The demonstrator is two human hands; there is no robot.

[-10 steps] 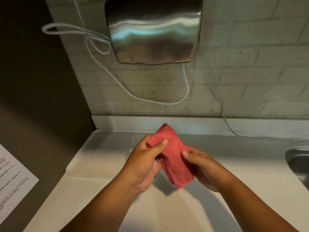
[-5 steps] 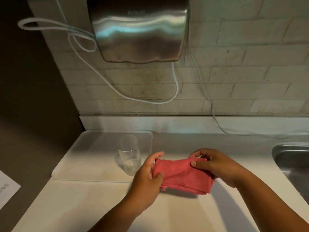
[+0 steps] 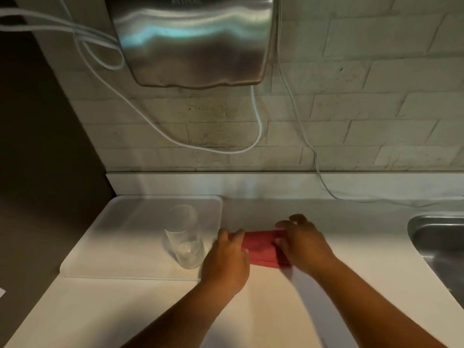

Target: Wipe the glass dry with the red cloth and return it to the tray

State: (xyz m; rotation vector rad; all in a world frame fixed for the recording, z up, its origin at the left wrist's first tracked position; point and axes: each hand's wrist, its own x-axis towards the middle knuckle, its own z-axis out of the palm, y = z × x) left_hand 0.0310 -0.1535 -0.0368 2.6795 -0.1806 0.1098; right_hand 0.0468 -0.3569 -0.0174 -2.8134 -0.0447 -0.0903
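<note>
A clear drinking glass (image 3: 184, 237) stands upright on the white tray (image 3: 120, 237), near the tray's right front corner, and nothing touches it. The folded red cloth (image 3: 259, 248) lies flat on the white counter just right of the tray. My left hand (image 3: 226, 259) covers the cloth's left end with its fingers curled over it. My right hand (image 3: 305, 243) holds down the right end, thumb on the cloth and fingers spread past its far edge. Both ends of the cloth are hidden under my hands.
A steel hand dryer (image 3: 193, 38) hangs on the brick wall above, with white cables (image 3: 258, 126) looping down to the counter's back ledge. A steel sink (image 3: 442, 249) is sunk into the counter at the right. The counter ends at a dark wall on the left.
The glass left my hands and now stands on the tray. Both hands carried the red cloth down and laid it flat on the counter right of the tray.
</note>
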